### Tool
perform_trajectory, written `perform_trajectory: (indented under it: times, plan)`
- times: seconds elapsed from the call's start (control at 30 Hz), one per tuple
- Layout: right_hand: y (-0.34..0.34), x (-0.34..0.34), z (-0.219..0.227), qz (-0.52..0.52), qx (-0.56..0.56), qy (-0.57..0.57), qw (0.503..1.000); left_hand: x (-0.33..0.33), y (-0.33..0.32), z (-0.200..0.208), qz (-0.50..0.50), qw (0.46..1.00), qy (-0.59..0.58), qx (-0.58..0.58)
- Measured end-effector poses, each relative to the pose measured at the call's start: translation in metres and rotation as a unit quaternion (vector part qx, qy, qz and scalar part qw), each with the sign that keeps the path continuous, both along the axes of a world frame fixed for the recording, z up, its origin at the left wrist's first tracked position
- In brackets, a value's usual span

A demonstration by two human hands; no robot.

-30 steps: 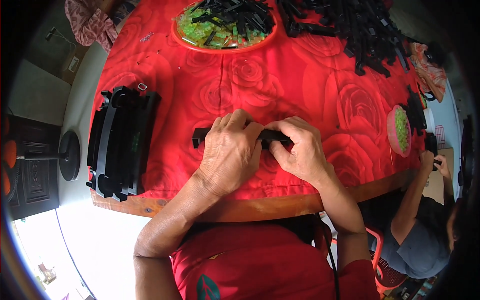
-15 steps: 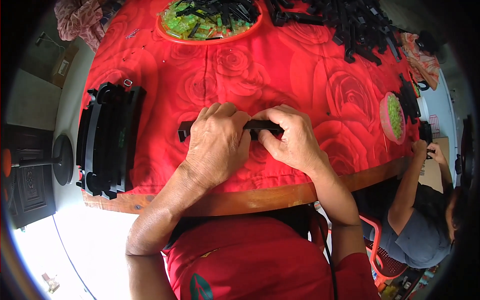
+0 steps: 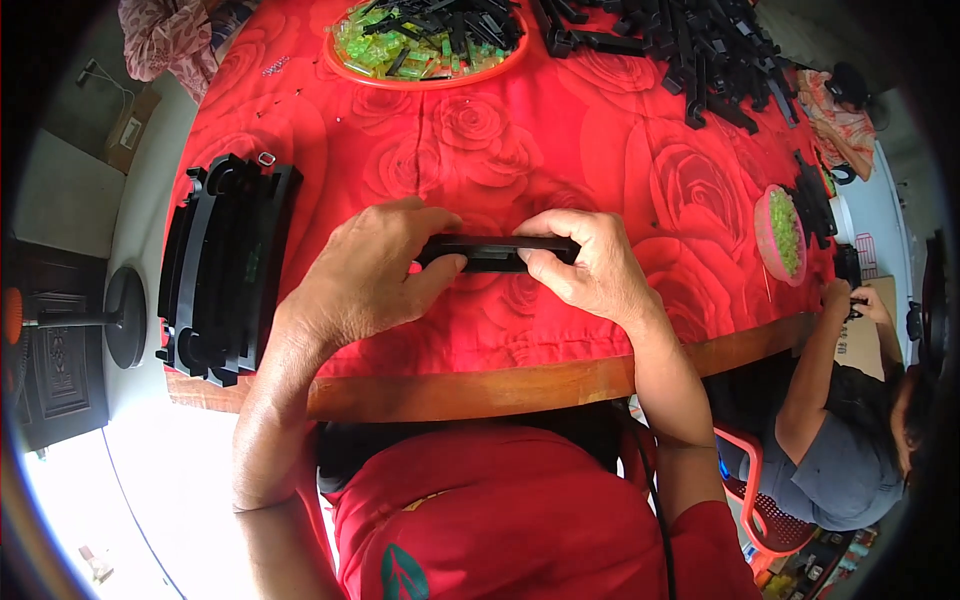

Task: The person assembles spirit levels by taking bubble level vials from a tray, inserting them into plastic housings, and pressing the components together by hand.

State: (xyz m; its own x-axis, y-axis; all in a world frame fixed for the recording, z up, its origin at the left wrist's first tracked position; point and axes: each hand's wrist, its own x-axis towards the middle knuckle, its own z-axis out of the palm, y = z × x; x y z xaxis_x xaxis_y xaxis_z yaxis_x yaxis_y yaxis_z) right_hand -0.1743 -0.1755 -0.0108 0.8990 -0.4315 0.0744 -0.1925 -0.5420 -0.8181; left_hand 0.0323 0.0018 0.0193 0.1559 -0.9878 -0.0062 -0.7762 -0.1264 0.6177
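Both hands grip a long, narrow black plastic part (image 3: pixel 488 254) with a hollow channel along the side facing me. My left hand (image 3: pixel 378 268) pinches its left end, the thumb pressed along the near side. At the other end, my right hand (image 3: pixel 588 262) holds the part between thumb and fingers. The part lies crosswise, close above the red rose-print tablecloth (image 3: pixel 480 330). To the left, several similar long black plastic parts (image 3: pixel 228 270) lie side by side. A small metal ring-shaped piece (image 3: pixel 266 158) rests beyond them.
Ahead is an orange-rimmed basin (image 3: pixel 430 83) of yellow-green and black pieces. Black parts (image 3: pixel 700 60) pile at the far right. A pink bowl (image 3: pixel 770 240) holds green pieces. At right, a co-worker (image 3: pixel 840 450) sits handling something black. The wooden table edge (image 3: pixel 480 391) runs before me.
My left hand has slid left along the black part to its end, uncovering more of it. The part has shifted right and turned, so its hollow side shows. The view has shifted slightly.
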Motion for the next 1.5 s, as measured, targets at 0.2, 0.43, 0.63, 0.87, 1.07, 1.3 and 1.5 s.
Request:
perform_trajectory:
  times: [0.2, 0.43, 0.63, 0.87, 1.07, 1.3, 1.5]
  plan:
    - [0.001, -0.004, -0.001, 0.016, 0.01, 0.001, 1.0, -0.009, 0.002, -0.018, 0.051, 0.988, 0.143, 0.006]
    - [-0.001, -0.005, -0.001, 0.003, 0.044, -0.002, 0.999, -0.015, 0.005, -0.018, 0.075, 0.982, 0.17, -0.009]
    - [0.003, -0.008, 0.005, -0.003, 0.057, 0.022, 0.998, -0.018, 0.007, -0.024, 0.079, 0.98, 0.18, -0.026]
    - [0.001, -0.01, 0.007, 0.0, 0.045, 0.022, 0.999, -0.022, 0.008, -0.019, 0.09, 0.979, 0.184, -0.005]
    - [-0.002, -0.011, 0.006, 0.016, 0.041, 0.025, 0.999, -0.025, 0.007, -0.021, 0.102, 0.973, 0.206, -0.005]
    - [-0.003, -0.01, 0.003, 0.017, 0.068, -0.002, 0.998, -0.03, 0.006, -0.025, 0.117, 0.972, 0.201, -0.02]
    - [-0.003, -0.012, 0.003, 0.023, 0.101, 0.007, 0.995, -0.034, 0.006, -0.018, 0.128, 0.974, 0.187, -0.01]
